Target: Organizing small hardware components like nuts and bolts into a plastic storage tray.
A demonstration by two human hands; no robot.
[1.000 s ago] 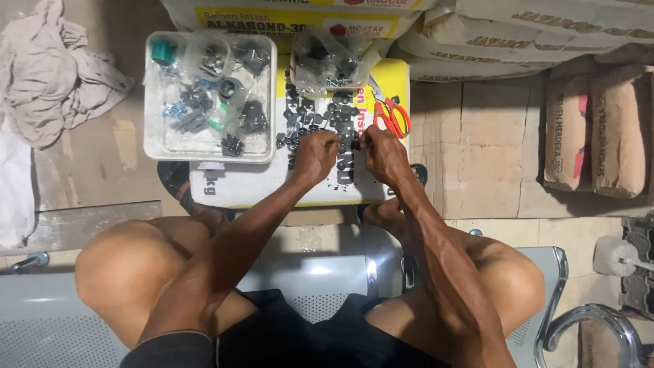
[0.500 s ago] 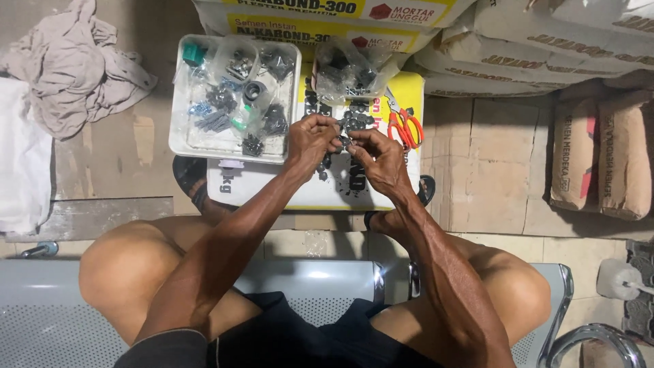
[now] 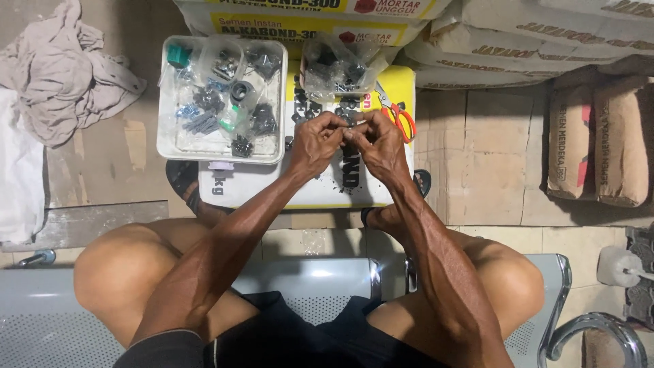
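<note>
Both hands drawn closer together since half a second ago, fingertips now meeting.
Left hand and right hand pinch a small dark part over the sack, steadying it.

Evenly lit from overhead, moderately bright, colours warm. Glare on the metal bench well below the fingers; soft shadow under both forearms. Sharp around the fingers, slightly soft and bowed toward the edges; dimmer at the right by the sacks.
</note>
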